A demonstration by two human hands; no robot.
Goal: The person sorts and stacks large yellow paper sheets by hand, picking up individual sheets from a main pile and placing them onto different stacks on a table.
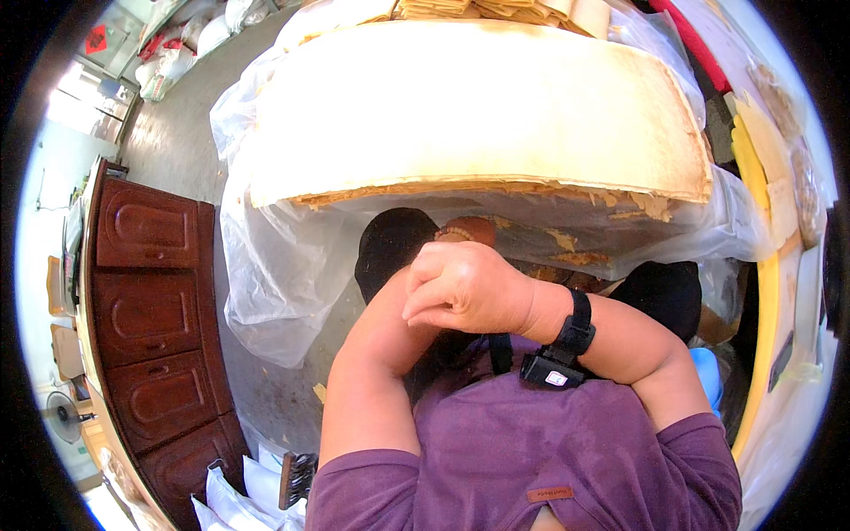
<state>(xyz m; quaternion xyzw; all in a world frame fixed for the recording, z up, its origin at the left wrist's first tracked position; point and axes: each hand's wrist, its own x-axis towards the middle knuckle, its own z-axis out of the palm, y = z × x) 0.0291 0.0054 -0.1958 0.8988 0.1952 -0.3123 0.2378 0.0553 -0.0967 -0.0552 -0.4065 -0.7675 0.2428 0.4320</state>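
Note:
My right hand (465, 288) is drawn across in front of me, its fingers curled in against my left forearm near the wrist. A black strap with a small device circles the right wrist. Mostly behind it, my left hand (481, 232) shows only a small patch beyond a beaded bracelet (453, 234); its fingers are hidden. Whether anything lies inside the right fingers does not show. Just beyond both hands lies a wide stack of thin, pale yellow sheets (478, 106) with ragged brownish edges. Neither hand visibly touches the stack.
Clear plastic sheeting (274, 283) hangs below the stack, with torn flakes (580, 258) on it. Folded yellowish sheets (540, 11) lie at the far side. Dark red wooden cabinets (146, 310) stand left; a yellow-edged surface (766, 301) runs along the right. White bags (239, 496) sit at lower left.

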